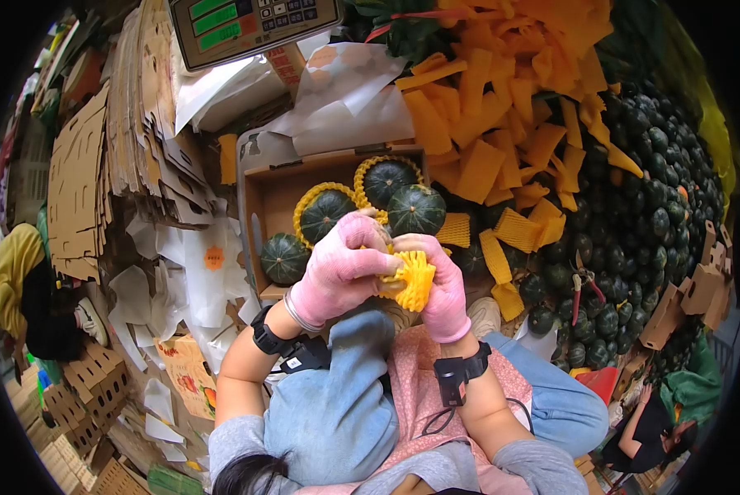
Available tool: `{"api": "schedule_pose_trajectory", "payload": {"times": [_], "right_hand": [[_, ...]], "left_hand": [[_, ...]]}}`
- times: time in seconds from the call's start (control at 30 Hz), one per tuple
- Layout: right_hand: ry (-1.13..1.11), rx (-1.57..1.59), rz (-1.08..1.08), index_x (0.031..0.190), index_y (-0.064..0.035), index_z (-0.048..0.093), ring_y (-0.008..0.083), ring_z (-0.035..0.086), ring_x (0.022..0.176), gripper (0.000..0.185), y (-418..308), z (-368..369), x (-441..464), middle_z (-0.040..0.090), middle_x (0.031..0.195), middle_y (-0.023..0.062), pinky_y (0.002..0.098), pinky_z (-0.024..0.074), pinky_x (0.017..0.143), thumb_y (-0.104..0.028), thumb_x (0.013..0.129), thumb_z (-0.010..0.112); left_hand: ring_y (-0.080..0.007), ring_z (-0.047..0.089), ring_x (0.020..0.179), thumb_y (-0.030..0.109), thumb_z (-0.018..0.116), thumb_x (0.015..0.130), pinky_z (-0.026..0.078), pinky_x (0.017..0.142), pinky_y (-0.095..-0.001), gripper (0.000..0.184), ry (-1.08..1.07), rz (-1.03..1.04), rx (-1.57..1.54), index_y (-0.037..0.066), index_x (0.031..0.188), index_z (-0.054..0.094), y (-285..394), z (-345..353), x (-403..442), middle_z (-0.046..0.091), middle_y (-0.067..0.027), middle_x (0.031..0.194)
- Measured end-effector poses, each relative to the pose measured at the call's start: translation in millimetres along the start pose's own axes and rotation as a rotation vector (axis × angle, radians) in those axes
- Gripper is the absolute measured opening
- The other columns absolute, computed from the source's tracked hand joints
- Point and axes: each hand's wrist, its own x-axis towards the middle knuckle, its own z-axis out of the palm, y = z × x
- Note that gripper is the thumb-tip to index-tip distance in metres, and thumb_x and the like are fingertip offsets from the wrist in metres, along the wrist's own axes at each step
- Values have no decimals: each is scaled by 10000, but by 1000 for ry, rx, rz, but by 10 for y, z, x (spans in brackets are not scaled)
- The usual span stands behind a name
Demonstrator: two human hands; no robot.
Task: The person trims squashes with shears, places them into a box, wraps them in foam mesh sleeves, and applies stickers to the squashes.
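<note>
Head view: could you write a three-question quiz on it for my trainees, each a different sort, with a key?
1. True or false: the left hand and the right hand both wear pink gloves.
2. What is in their grip?
A) pliers
B) yellow netting
C) cardboard
3. Fill in: the squash in the near left corner of the box is ____ (bare or netted).

Key: 1. True; 2. B; 3. bare.

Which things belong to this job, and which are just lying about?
Apparently in use: yellow foam net between left hand and right hand; green squashes; open box; netting pile.

Seemingly lying about: shears; digital scale; flattened cardboard.
</note>
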Motion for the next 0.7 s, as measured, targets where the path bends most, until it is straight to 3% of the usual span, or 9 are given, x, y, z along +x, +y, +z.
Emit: {"api": "schedule_pose_trajectory", "payload": {"times": [0.13,0.23,0.3,0.37,0.4,0.47,0.53,0.63,0.7], "right_hand": [[-33,-496,-112,906,5,614,188,586,981,175,52,-168,-82,601,1054,81,278,459,898,56,754,544],[-212,575,333,928,25,594,223,619,926,248,-81,-253,-145,624,1039,95,306,478,883,72,700,509],[-273,842,556,1122,63,574,215,623,942,314,-336,-209,-132,642,1049,98,330,476,896,-56,832,549],[-351,236,652,1192,40,556,171,612,954,348,-197,-271,-162,638,1072,67,307,474,887,-159,906,567],[-557,-119,562,1247,6,531,145,607,957,380,-218,-397,-51,627,1096,36,285,480,864,-219,942,553],[-293,117,497,1198,-18,523,84,590,877,319,-337,-462,49,631,1006,22,238,491,773,-211,945,555],[-129,88,541,1095,-28,517,56,571,788,225,-657,-363,198,619,919,13,222,483,669,-204,955,538],[107,-951,-33,1064,-75,522,313,584,744,166,-329,-305,368,596,878,158,381,481,668,-184,939,523],[288,-1253,-70,1033,-81,527,407,565,792,156,-156,-309,470,576,872,205,449,463,706,-208,944,511]], "left_hand": [[-248,557,933,157,735,795,420,888,-371,207,-258,-209,-485,47,948,651,62,-75,-9,575,-89,946],[-200,566,915,211,642,893,444,833,-326,229,-658,-315,-731,-9,956,625,-28,-210,-36,602,-87,940],[-170,572,894,213,634,899,454,816,-307,219,-354,-482,-676,2,957,628,-32,-254,-128,615,-51,931],[-125,559,902,319,646,887,461,799,-261,374,218,-689,-1082,39,1112,546,-169,-76,-193,566,-27,973],[-130,564,931,353,654,877,467,821,-268,435,192,-644,-1116,36,1148,531,-157,-10,-174,567,-36,1012],[-147,565,1026,441,676,842,467,887,-293,582,25,-734,-1162,28,1219,514,-50,-13,-109,570,-72,1120],[-95,556,952,276,628,901,461,824,-241,388,-115,-751,-986,18,1180,549,-174,-35,-86,599,-39,1041],[-69,495,761,165,564,933,432,684,-224,182,108,-701,-336,12,1029,545,-301,37,101,559,6,860],[-100,498,783,190,562,939,440,705,-252,213,231,-588,31,9,1050,533,-457,196,208,552,-22,842]]}}
